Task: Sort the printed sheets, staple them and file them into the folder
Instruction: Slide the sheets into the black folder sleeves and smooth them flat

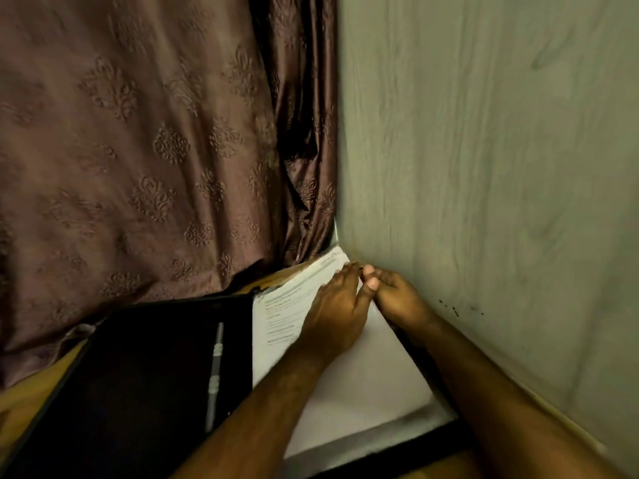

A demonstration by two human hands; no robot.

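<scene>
The white printed paper sheets [287, 316] lie in a stack on the right half of the open black folder [145, 368], against the grey-green wood-grain wall panel [484, 167]. The folder rests on the yellowish wooden counter [20, 406].

The left hand [337, 316] lies on the top sheet, fingers extended toward the far corner. The right hand [394, 299] has its fingers curled at the sheets' right edge, thumbs of both hands meeting. Whether the right hand actually pinches the paper cannot be determined; the contact point is hidden.

The step in hand appears to be squaring or separating the sheets at the far right corner. Recommended practice:

1. Press the stack flat with the left hand to prevent sliding.
2. Lift one sheet only at the corner.
3. Align all edges before stapling.

The silver metal clip bar [215, 375] sits on the folder's left half. The brown patterned curtain [138, 133] hangs behind the counter.
</scene>
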